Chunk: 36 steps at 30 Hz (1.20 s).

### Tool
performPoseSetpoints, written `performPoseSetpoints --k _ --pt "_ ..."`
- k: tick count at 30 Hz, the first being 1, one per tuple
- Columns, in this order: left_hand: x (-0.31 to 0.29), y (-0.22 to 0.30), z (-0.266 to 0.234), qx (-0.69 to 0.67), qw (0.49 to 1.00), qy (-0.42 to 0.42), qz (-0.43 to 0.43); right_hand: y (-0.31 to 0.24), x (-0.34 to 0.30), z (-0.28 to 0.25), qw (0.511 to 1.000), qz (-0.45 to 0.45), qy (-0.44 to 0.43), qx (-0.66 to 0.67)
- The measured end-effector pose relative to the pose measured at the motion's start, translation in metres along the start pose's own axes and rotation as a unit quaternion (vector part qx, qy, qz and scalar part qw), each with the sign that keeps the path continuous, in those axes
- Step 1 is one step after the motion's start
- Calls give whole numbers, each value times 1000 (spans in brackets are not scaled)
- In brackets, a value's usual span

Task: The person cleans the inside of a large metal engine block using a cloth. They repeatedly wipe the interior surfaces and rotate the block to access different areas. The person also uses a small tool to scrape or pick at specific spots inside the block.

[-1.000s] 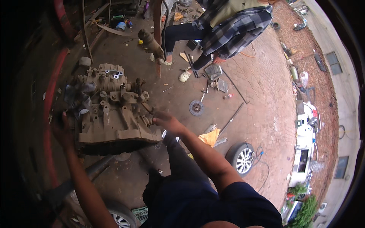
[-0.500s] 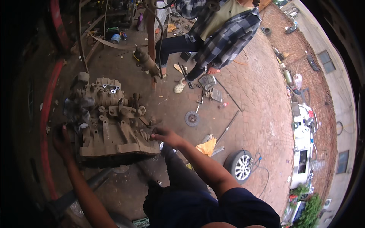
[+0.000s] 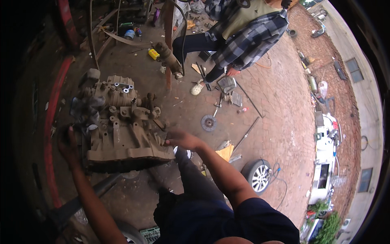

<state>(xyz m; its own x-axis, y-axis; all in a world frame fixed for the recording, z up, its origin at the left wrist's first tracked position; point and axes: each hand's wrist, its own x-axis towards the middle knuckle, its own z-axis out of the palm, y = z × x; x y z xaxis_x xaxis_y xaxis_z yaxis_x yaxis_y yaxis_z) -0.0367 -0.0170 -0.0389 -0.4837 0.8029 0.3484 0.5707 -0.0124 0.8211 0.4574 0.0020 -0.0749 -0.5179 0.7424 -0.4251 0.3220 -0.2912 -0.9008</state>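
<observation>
A dusty, dirt-coated gearbox with a bell-shaped housing fills the left middle of the view. At its left side is my left hand, one finger pointing up; shadow hides most of the others, so its grip is unclear. My right hand is by the housing's right edge, fingers stretched toward the metal and slightly blurred. Whether the fingertips touch the housing, I cannot tell. A crumpled grey piece sits against the gearbox's far left side. Under the housing, a dark bar slants toward the lower left.
A person in a checked shirt stands beyond, near an upright post and a hanging cylindrical part. A clutch disc, metal rods and a wheel lie to the right. A red beam runs along the left.
The view has shifted slightly, so the gearbox and floor items appear a little further right. My right hand's fingers have straightened from a more curled pose. My left hand stays at the gearbox's left side.
</observation>
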Motion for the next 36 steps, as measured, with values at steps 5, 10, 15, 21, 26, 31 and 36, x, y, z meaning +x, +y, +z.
performPoseSetpoints --k 5,10,15,21,26,31,36 --pt "-3 10 7 38 999 -6 -9 5 4 -3 997 46 62 -6" --pt "-1 18 -4 62 997 16 49 -4 1 -1 984 116 87 -102" --pt "-1 50 2 81 995 26 52 6 -1 -10 998 47 13 45" --pt "-5 59 8 2 998 50 34 -4 1 9 993 -13 109 32" --pt "-3 66 13 3 998 49 28 -4 -2 0 997 -27 63 36" --pt "-3 64 14 5 998 59 37 2 0 -13 996 9 -19 88" --pt "-3 64 14 29 995 73 53 4 0 -3 996 -1 74 56"
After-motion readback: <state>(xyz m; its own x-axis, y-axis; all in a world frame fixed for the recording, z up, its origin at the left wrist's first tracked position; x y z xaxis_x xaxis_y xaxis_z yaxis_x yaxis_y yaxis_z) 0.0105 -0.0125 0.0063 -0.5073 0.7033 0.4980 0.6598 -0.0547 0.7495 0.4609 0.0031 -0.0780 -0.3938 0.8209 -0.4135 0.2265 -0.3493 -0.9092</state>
